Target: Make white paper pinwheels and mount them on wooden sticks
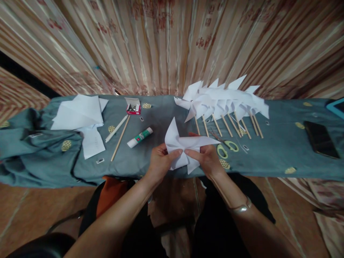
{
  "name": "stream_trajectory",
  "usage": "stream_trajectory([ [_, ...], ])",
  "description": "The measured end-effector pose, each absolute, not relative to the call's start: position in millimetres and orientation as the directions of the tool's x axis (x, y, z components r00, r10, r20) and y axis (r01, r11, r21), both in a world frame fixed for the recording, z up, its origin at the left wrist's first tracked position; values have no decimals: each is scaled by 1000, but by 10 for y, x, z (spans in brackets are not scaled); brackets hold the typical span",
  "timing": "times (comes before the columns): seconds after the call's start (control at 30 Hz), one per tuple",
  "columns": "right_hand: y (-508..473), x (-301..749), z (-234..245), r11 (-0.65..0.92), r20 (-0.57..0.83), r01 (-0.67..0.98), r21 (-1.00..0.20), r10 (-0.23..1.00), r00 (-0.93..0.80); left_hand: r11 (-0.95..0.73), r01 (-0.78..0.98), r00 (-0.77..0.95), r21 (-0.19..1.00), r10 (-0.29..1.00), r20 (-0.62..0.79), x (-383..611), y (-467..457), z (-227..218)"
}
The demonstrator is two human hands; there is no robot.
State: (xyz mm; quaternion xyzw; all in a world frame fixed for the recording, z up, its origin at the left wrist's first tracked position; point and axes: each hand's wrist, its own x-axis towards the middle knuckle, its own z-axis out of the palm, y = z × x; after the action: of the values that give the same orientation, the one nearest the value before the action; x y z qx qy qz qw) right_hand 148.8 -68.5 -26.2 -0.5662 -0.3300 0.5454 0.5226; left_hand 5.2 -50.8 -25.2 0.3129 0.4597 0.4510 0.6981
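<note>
A white paper pinwheel, its corners folded in to the middle, is held up at the near edge of the cloth-covered table. My left hand grips its left side, thumb pressed near the centre. From the other side my right hand pinches it, thumb also at the centre; the fingers of both hands are largely hidden behind the paper. No stick shows on this pinwheel. Green-handled scissors lie just right of my right hand. A glue stick rests beyond my left hand.
Finished pinwheels on wooden sticks lie in an overlapping row at the back right. Paper sheets are stacked at left. A small red box holds metal pins, near a loose wooden stick and a white stick. A phone lies far right.
</note>
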Motion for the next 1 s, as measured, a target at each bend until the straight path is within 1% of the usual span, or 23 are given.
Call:
stream_trajectory([
  [0.13,-664,1492,-290,-222,-266,-233,-947,947,178,405,-345,211,846,912,-351,47,-492,-249],
  [0.3,-649,1535,-298,-190,-236,-273,-943,961,144,463,-297,335,835,869,-363,7,-452,-221],
  [0.4,-653,1560,-280,-202,-249,-295,-934,960,128,485,-246,378,839,845,-378,-30,-430,-200],
  [0.53,-660,1576,-250,-196,-238,-257,-946,960,144,436,-123,423,892,836,-350,-86,-391,-141],
  [0.63,-666,1575,-231,-221,-258,-225,-949,954,151,400,-54,460,915,823,-333,-123,-353,-105],
  [0.8,-674,1549,-192,-259,-289,-205,-944,948,133,343,23,433,939,843,-318,-141,-311,-149],
  [1.0,-681,1531,-151,-249,-279,-212,-945,952,125,334,-20,330,942,892,-309,-94,-332,-216],
])
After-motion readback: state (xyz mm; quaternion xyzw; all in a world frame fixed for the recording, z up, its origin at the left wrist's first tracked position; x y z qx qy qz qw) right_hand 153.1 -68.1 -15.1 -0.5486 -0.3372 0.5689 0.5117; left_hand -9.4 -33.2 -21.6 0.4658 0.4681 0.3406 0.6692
